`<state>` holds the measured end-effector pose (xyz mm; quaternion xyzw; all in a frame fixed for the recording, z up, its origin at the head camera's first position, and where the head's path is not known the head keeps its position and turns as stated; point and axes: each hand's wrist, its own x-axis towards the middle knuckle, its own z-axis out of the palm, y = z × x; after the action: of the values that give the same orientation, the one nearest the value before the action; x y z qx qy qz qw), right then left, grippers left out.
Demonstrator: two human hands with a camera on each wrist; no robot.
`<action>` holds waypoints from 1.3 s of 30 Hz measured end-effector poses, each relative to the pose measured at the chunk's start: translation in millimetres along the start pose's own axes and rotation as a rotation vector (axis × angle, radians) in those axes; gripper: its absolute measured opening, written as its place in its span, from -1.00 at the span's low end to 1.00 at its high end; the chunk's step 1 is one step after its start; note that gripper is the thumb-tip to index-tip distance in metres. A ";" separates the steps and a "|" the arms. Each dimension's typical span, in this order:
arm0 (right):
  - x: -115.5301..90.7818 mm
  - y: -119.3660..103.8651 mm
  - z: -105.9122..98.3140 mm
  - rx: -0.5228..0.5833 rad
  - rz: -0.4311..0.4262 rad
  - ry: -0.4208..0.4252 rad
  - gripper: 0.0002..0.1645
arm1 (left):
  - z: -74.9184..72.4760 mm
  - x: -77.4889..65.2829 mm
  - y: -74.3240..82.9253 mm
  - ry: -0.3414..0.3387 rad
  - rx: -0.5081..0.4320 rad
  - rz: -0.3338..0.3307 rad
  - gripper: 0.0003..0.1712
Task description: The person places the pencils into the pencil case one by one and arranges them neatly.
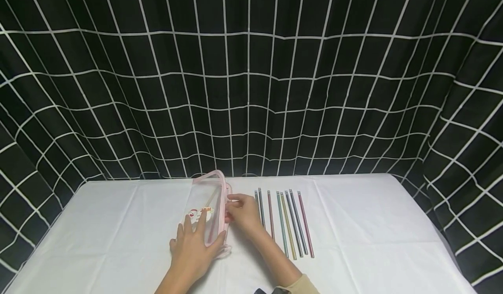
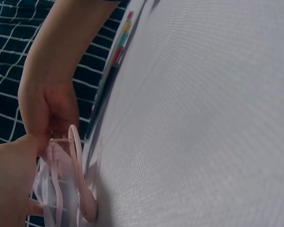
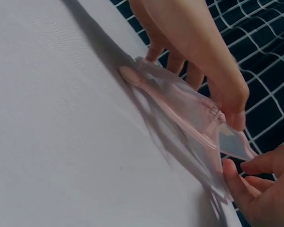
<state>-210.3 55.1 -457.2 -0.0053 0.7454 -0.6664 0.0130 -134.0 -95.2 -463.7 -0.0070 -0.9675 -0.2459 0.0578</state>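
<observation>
A see-through pencil pouch point(image 1: 196, 198) with pink trim and a printed cartoon figure lies on the white table. My left hand point(image 1: 192, 248) rests on it with fingers spread, its thumb at the pink zip edge. Faint slim streaks show through the clear side. Right at the pouch's mouth, my right hand point(image 1: 244, 215) has its fingers bent and fingertips against the rim; no pencil shows between them. In the right wrist view, the thumb of the right hand point(image 3: 270, 189) meets the edge of the pouch point(image 3: 180, 99), apart from the index finger. A pink zip pull point(image 3: 168, 109) hangs from it.
Several slim coloured pencils point(image 1: 291, 224) lie roughly side by side to the right of the pouch, some partly behind the right forearm. A black cloth with white grid lines point(image 1: 251, 75) hangs behind the white tabletop point(image 1: 365, 224).
</observation>
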 end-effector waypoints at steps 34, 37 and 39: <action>8.3 -7.8 -43.5 -0.130 -0.027 0.095 -0.61 | -0.2 0.3 1.4 0.015 0.000 0.001 -0.07; 8.4 -7.8 -46.7 -0.162 -0.029 0.097 -0.61 | -0.6 0.2 1.3 0.011 -0.002 -0.001 -0.06; 8.1 -8.0 -48.5 -0.184 -0.040 0.096 -0.60 | -0.9 0.2 1.2 0.008 -0.004 -0.003 -0.06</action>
<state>-219.8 102.1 -443.9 0.0107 0.8030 -0.5948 -0.0367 -134.0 -94.5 -462.3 -0.0049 -0.9668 -0.2480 0.0614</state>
